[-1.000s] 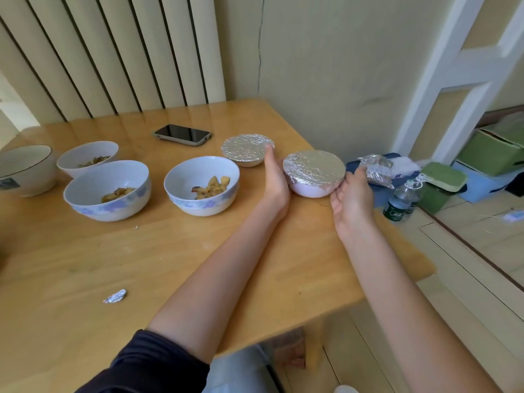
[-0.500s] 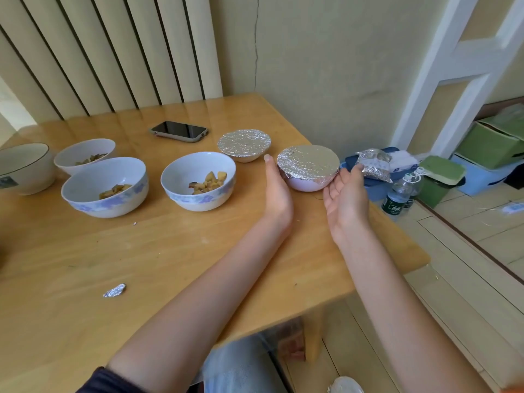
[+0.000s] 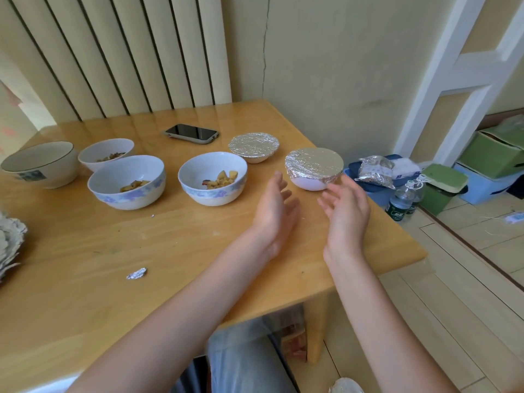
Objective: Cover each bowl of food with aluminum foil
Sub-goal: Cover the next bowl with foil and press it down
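Two bowls wear foil lids: a pinkish one (image 3: 313,169) near the table's right edge and a smaller one (image 3: 253,146) behind it. Three white bowls hold uncovered food: one with blue flowers (image 3: 212,181) in the middle, a second flowered one (image 3: 126,181) to its left, and a plain one (image 3: 105,151) further back. My left hand (image 3: 275,207) and my right hand (image 3: 346,211) hover just in front of the pinkish bowl, palms facing each other, fingers relaxed, holding nothing and touching nothing.
A phone (image 3: 191,133) lies at the back of the wooden table (image 3: 85,251). An empty dark-rimmed bowl (image 3: 39,163) stands far left. A foil scrap (image 3: 136,274) lies near the front. Crumpled foil (image 3: 374,171), bottles (image 3: 401,202) and boxes sit on the floor to the right.
Both hands have let go of the pinkish foil-covered bowl and drawn back towards me. The bowl stays where it was.
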Demonstrator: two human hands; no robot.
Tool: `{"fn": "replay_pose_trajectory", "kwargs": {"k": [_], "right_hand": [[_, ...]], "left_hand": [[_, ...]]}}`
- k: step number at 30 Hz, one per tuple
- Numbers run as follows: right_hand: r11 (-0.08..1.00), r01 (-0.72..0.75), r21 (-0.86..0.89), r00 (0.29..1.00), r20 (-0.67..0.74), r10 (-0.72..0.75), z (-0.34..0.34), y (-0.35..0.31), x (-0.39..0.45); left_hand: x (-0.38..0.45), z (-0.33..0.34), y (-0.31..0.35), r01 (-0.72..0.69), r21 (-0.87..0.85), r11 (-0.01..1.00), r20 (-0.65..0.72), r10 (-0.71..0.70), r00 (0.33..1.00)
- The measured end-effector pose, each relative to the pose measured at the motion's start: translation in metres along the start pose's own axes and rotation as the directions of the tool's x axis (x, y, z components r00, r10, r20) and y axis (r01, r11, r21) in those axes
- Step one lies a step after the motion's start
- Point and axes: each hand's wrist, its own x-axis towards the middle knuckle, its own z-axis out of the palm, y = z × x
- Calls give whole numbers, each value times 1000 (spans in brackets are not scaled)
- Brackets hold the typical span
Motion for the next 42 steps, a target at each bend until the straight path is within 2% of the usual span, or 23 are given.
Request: {"fn": "replay_pose_trajectory", "kwargs": {"k": [2, 5, 8, 10, 12, 13, 14, 16, 19, 22, 25, 27, 31, 33, 34, 36, 39, 41, 42], "right_hand": [[996, 12, -93, 996, 87, -3, 8, 6, -14], [958, -72, -276, 950, 273, 150, 32, 17, -22], [835, -49, -548, 885, 364, 291, 67, 21, -25], [763, 90, -639, 883, 406, 235, 87, 23, -27], [669, 326, -668, 887, 461, 28, 105, 23, -33], [650, 410, -640, 863, 502, -49, 115, 23, -39], [654, 455, -605, 833, 548, -72, 127, 24, -44], [675, 480, -560, 768, 640, -16, 152, 30, -54], [653, 557, -514, 644, 763, 51, 188, 45, -68], [588, 659, -469, 561, 827, 31, 228, 62, -75], [447, 799, -403, 458, 889, -16, 277, 79, -78], [315, 870, -380, 401, 916, -4, 309, 93, -78], [70, 913, -401, 388, 910, 149, 354, 121, -76], [-32, 930, -366, 364, 910, 196, 362, 128, -78], [-75, 933, -352, 360, 912, 195, 365, 129, -78], [-146, 925, -351, 373, 910, 181, 367, 130, -77], [-196, 909, -369, 407, 888, 214, 372, 132, -75], [-191, 910, -368, 408, 876, 257, 376, 132, -76], [-198, 911, -362, 406, 874, 269, 377, 130, -79]], "left_hand": [[-9, -18, 6, -44, 154, 987, 22, 41, 999], [-22, -53, 17, -197, 411, 890, 10, 211, 977], [-31, -90, 29, -302, 598, 743, -85, 433, 897], [-36, -114, 37, -315, 681, 661, -141, 541, 829], [-44, -136, 50, -324, 702, 634, -198, 611, 766], [-48, -148, 58, -330, 709, 623, -234, 649, 724], [-52, -162, 69, -325, 725, 607, -268, 683, 679], [-54, -189, 90, -276, 771, 574, -314, 719, 620], [-53, -225, 113, -172, 811, 560, -345, 693, 633], [-50, -253, 126, -121, 812, 571, -372, 666, 647], [-41, -271, 134, -121, 791, 599, -396, 653, 646], [-33, -277, 139, -127, 783, 609, -399, 648, 649], [-20, -284, 144, -137, 773, 619, -390, 635, 667], [-19, -285, 143, -134, 794, 594, -368, 643, 671], [-22, -287, 142, -117, 827, 550, -343, 658, 671], [-33, -295, 140, -9, 922, 387, -286, 697, 658], [-62, -316, 135, 311, 941, 137, -305, 740, 599], [-79, -334, 130, 478, 876, 71, -381, 709, 594], [-85, -342, 127, 532, 843, 77, -440, 669, 600]]}}
